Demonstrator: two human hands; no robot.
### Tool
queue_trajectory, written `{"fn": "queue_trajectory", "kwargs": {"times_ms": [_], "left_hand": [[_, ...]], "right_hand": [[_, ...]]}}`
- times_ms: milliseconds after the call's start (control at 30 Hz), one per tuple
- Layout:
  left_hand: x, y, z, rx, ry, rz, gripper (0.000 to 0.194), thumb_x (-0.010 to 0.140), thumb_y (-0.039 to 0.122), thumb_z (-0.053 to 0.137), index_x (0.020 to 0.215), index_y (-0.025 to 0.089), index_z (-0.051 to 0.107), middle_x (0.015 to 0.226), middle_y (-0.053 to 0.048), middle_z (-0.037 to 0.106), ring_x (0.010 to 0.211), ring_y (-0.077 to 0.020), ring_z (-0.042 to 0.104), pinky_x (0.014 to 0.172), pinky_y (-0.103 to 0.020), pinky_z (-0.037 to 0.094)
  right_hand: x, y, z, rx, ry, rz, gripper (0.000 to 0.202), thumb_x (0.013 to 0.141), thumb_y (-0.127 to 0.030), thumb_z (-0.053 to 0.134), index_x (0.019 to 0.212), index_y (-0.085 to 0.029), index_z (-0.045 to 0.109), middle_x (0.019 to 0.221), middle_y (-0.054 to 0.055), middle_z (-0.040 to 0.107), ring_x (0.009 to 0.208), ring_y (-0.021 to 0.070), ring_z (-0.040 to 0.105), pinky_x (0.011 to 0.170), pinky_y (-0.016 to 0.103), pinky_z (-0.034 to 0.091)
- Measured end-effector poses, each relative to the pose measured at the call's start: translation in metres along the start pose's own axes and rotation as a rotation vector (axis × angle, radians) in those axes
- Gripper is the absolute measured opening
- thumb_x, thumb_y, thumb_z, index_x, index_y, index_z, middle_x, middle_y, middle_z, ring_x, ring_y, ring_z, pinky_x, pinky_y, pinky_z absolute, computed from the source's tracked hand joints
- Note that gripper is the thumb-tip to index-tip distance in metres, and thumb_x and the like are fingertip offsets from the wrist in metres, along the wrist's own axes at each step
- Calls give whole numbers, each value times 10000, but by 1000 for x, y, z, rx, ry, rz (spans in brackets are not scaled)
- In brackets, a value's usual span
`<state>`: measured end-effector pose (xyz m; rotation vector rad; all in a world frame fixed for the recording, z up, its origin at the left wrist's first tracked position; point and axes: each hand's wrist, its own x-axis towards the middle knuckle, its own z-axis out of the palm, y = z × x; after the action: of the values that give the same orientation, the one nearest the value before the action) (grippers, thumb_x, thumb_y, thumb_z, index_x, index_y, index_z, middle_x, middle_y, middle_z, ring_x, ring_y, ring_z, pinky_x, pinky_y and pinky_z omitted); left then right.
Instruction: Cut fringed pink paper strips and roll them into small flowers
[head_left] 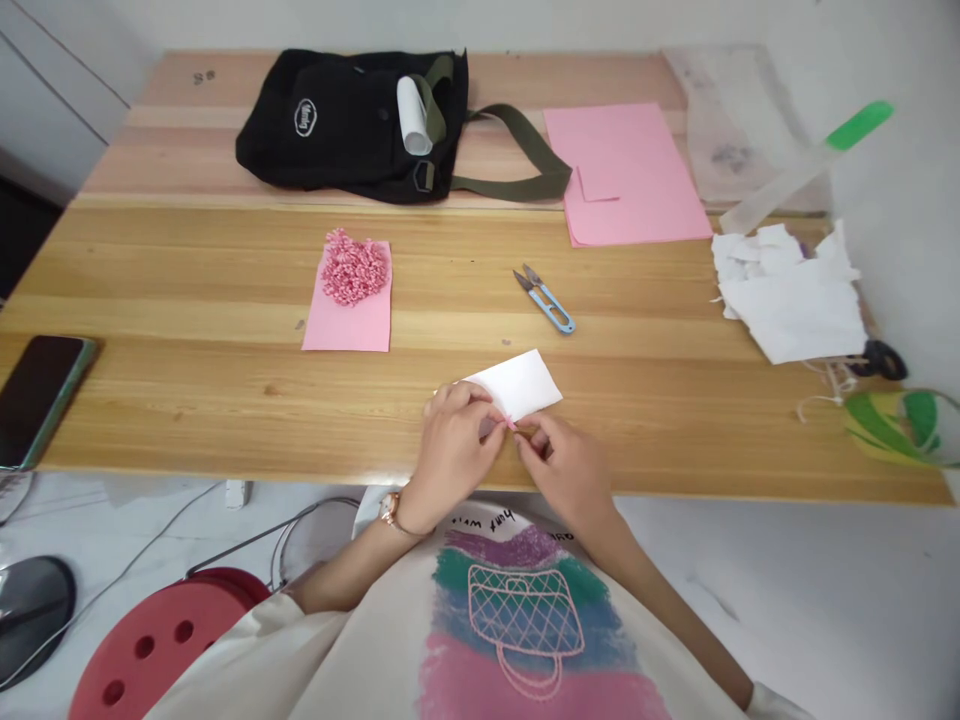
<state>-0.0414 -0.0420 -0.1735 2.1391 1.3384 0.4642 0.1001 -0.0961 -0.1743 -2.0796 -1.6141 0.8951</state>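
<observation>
My left hand [457, 440] and my right hand [562, 460] meet near the table's front edge, fingertips pinched on a small pink piece [511, 423] between them. Just behind my fingers lies a folded white paper [521, 384], partly covered by my left hand. Small snips with blue handles [553, 308] rest behind it, blades apart. To the left, a bunch of curly pink pieces [355, 270] sits on a pink paper sheet [348, 330].
At the back of the wooden table [187, 400] lies a black bag [345, 125] with a green strap, beside pink sheets [630, 170]. White paper scraps [802, 300] and black-handled scissors [885, 360] are at the right, a phone [41, 395] at the left.
</observation>
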Motion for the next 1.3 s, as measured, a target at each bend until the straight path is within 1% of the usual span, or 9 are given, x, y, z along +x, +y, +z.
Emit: {"fn": "queue_trajectory", "kwargs": {"times_ms": [200, 300, 433, 533, 633, 733, 833, 1033, 1300], "left_hand": [[5, 3, -6, -50, -31, -6, 67, 784, 213, 590, 751, 200, 646, 976, -41, 619, 983, -233, 538, 861, -429, 390], [13, 9, -22, -146, -44, 18, 61, 770, 190, 602, 732, 206, 646, 958, -31, 628, 972, -220, 550, 873, -423, 393], [35, 30, -71, -462, -143, 127, 54, 748, 135, 614, 724, 173, 644, 933, -46, 625, 915, -177, 590, 843, -345, 448], [54, 53, -117, -634, -250, 289, 57, 788, 140, 593, 756, 162, 635, 862, -30, 632, 860, -139, 600, 803, -288, 467], [66, 74, -154, -669, -335, 395, 59, 792, 120, 592, 765, 161, 625, 886, -15, 627, 849, -120, 594, 787, -262, 474], [72, 86, -175, -638, -296, 425, 80, 777, 91, 598, 750, 165, 613, 872, 0, 631, 838, -109, 581, 776, -243, 465], [74, 87, -181, -615, -197, 442, 61, 778, 115, 605, 741, 163, 607, 845, -1, 628, 830, -108, 572, 754, -230, 461], [70, 75, -179, -539, 39, 443, 110, 773, 61, 559, 761, 164, 595, 849, 4, 619, 820, -93, 560, 764, -218, 445], [68, 68, -172, -520, 35, 370, 58, 788, 123, 578, 769, 177, 588, 846, 25, 606, 813, -79, 551, 756, -200, 446]], "right_hand": [[0, 1, -10, 146, -62, 54, 163, 776, -272, 540, 870, -192, 647, 650, 11, 662, 561, 153, 571, 571, 281, 416], [3, -1, -27, 253, -59, 37, 171, 790, -299, 548, 868, -187, 653, 647, 11, 647, 545, 137, 555, 543, 268, 419], [14, -21, -75, 448, -5, -30, 227, 817, -358, 564, 914, -178, 661, 721, 30, 656, 577, 130, 566, 508, 246, 425], [20, -53, -122, 527, 88, -192, 176, 818, -339, 588, 864, -193, 674, 737, 22, 670, 654, 129, 599, 550, 225, 460], [21, -89, -157, 483, 109, -424, 126, 832, -280, 576, 800, -215, 679, 717, 2, 670, 643, 111, 597, 539, 200, 463], [20, -115, -172, 437, 168, -566, 123, 841, -244, 562, 798, -227, 676, 755, -2, 683, 688, 113, 614, 577, 196, 479], [25, -127, -173, 406, 192, -629, 112, 836, -223, 567, 798, -230, 672, 757, -4, 688, 702, 113, 617, 601, 198, 488], [41, -132, -165, 437, 75, -666, 117, 840, -251, 562, 823, -226, 675, 766, 20, 677, 701, 137, 622, 609, 244, 517], [53, -130, -155, 456, 66, -660, 92, 823, -249, 591, 818, -208, 673, 755, 25, 671, 643, 128, 604, 565, 245, 509]]}}
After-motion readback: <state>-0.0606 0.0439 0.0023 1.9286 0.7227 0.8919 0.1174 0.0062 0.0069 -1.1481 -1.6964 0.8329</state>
